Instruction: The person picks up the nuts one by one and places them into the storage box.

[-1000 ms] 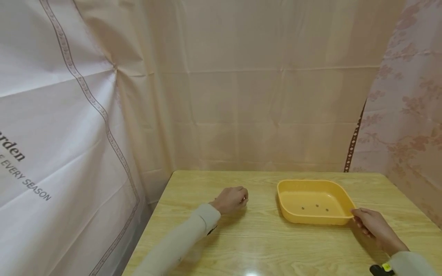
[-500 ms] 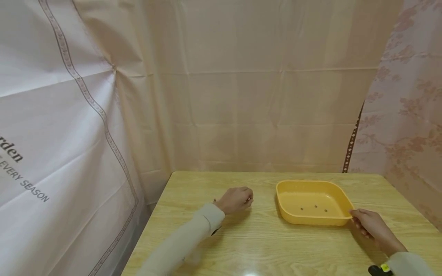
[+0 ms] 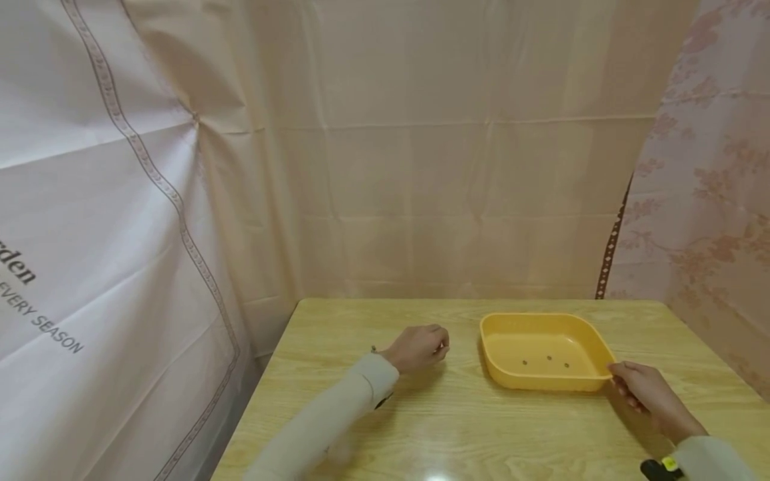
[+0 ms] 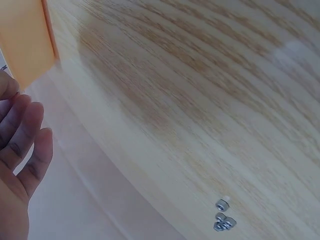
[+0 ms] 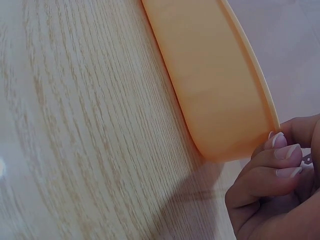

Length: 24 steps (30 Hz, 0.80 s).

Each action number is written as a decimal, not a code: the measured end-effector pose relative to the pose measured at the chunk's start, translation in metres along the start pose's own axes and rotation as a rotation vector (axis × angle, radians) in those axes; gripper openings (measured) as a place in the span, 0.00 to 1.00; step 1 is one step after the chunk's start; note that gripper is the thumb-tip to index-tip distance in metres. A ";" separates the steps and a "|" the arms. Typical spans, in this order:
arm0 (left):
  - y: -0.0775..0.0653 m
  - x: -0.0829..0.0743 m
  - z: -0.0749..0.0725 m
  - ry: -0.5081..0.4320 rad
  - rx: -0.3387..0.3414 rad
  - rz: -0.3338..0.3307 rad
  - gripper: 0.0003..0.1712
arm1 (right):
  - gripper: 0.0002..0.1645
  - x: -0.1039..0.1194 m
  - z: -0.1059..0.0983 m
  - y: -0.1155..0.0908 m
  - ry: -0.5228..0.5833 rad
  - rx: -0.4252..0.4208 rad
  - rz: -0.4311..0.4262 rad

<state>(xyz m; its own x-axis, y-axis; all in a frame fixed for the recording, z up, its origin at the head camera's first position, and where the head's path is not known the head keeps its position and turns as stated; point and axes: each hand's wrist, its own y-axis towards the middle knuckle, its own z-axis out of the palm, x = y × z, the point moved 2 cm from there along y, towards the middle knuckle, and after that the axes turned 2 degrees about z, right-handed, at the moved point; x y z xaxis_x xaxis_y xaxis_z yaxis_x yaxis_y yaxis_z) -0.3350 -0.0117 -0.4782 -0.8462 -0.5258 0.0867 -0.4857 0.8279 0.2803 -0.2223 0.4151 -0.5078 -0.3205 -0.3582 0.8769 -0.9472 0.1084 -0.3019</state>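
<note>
A yellow plastic tray (image 3: 550, 383) stands on the table, with three small nuts (image 3: 549, 358) on its floor. My right hand (image 3: 651, 395) grips the tray's near right corner, thumb and fingers at the rim, as the right wrist view also shows on the tray wall (image 5: 215, 80). To the left of the tray, my left hand (image 3: 419, 349) hovers over the table. Its thumb and index fingertip pinch together in the left wrist view around a tiny dark thing, almost wholly hidden. Several metal nuts (image 4: 224, 221) lie in a small cluster behind the left wrist.
The wood-grain table (image 3: 481, 434) runs back to a beige cloth curtain (image 3: 451, 200). A printed white cloth (image 3: 108, 267) hangs at the left, a flowered one (image 3: 710, 200) at the right. Black wristband gear (image 3: 660, 469) sits by the right sleeve.
My left hand has moved right, closer to the tray, so more of the nut cluster behind its wrist shows. The right hand has kept its hold, and the tray stays put.
</note>
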 end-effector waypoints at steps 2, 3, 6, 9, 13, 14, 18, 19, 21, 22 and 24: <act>0.002 -0.001 0.000 0.003 -0.002 0.001 0.06 | 0.22 0.000 0.000 0.000 -0.002 0.001 -0.009; 0.003 -0.002 0.000 0.004 -0.002 0.002 0.06 | 0.22 0.000 0.000 0.000 -0.004 0.000 -0.011; 0.006 -0.005 -0.001 0.009 -0.002 0.004 0.07 | 0.23 0.000 0.000 0.000 -0.004 0.001 -0.006; 0.009 -0.008 -0.002 0.012 -0.008 0.011 0.06 | 0.23 0.001 0.000 0.000 -0.003 0.005 0.007; 0.014 -0.012 -0.004 0.020 -0.008 0.015 0.06 | 0.23 0.002 -0.001 0.000 0.001 0.011 0.019; 0.015 -0.013 -0.004 0.018 -0.006 0.014 0.06 | 0.23 0.002 -0.001 0.000 -0.001 0.013 0.022; 0.019 -0.017 -0.004 0.023 -0.005 0.017 0.07 | 0.23 0.002 0.000 -0.001 -0.002 0.012 0.023; 0.020 -0.018 -0.004 0.021 -0.006 0.020 0.07 | 0.23 0.002 0.000 -0.001 -0.004 0.012 0.023; 0.022 -0.019 -0.003 0.023 -0.010 0.026 0.06 | 0.24 0.003 -0.001 -0.001 -0.005 0.011 0.022; 0.023 -0.020 -0.003 0.023 -0.008 0.028 0.06 | 0.24 0.003 0.000 -0.001 -0.004 0.010 0.021; 0.025 -0.021 -0.002 0.026 -0.005 0.032 0.06 | 0.23 0.002 0.000 -0.001 0.002 0.006 0.021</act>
<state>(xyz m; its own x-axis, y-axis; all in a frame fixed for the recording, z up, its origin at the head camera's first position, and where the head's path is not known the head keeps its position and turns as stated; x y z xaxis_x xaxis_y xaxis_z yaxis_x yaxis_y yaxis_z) -0.3288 0.0198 -0.4706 -0.8554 -0.5037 0.1205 -0.4572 0.8437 0.2813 -0.2224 0.4143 -0.5055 -0.3401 -0.3543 0.8711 -0.9402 0.1100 -0.3223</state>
